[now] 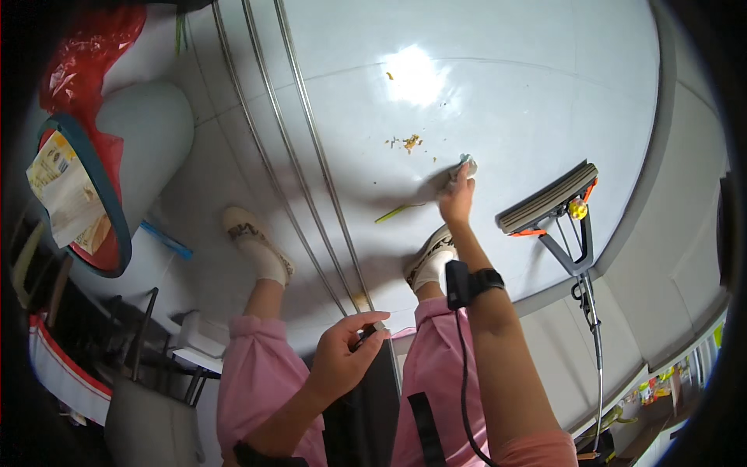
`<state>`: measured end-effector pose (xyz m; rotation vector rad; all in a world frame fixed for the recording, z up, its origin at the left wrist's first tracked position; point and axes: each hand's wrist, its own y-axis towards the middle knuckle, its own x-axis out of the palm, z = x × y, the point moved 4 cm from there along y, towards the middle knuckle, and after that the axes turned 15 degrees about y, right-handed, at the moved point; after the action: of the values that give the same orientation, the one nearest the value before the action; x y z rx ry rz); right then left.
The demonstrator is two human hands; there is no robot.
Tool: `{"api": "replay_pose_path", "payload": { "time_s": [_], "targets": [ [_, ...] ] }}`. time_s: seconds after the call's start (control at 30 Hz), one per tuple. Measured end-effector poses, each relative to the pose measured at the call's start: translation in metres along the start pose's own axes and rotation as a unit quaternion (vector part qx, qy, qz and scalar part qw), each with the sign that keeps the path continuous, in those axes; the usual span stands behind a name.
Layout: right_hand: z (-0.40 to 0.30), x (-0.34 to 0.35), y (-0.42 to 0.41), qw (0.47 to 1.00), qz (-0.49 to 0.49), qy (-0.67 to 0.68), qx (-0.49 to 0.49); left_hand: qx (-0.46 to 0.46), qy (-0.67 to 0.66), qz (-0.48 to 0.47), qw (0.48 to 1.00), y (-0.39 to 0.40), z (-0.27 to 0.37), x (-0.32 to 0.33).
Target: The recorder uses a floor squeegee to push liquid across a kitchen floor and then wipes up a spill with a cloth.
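My right hand reaches down to the tiled floor and grips a crumpled whitish tissue or cloth. Just beyond it lies a small heap of yellow-brown crumbs, with a few loose bits scattered around. A thin green strip rests on the tiles to the left of that hand. Above my lap, my left hand pinches a small dark object with a pale square end; fingers hide most of it, so its kind is unclear.
A sponge mop leans at the right beside white cabinet fronts. Three metal rails cross between my feet. At left stands a waste bin with a red bag and paper; a blue strip lies near. A grey chair is lower left.
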<state>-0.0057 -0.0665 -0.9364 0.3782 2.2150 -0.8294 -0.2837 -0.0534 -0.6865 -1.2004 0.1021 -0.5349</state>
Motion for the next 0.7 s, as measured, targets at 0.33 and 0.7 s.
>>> {"api": "replay_pose_path", "payload": {
  "time_s": [0.33,0.7],
  "targets": [
    [-0.120,0.057,0.021,0.976,-0.029,0.155,-0.147,0.016,0.008,-0.012,1.000,-0.003,0.002,-0.004],
    [-0.027,-0.040,0.028,0.989,0.134,0.042,-0.054,-0.015,0.010,-0.019,1.000,-0.005,0.010,-0.011]
  ]
}}
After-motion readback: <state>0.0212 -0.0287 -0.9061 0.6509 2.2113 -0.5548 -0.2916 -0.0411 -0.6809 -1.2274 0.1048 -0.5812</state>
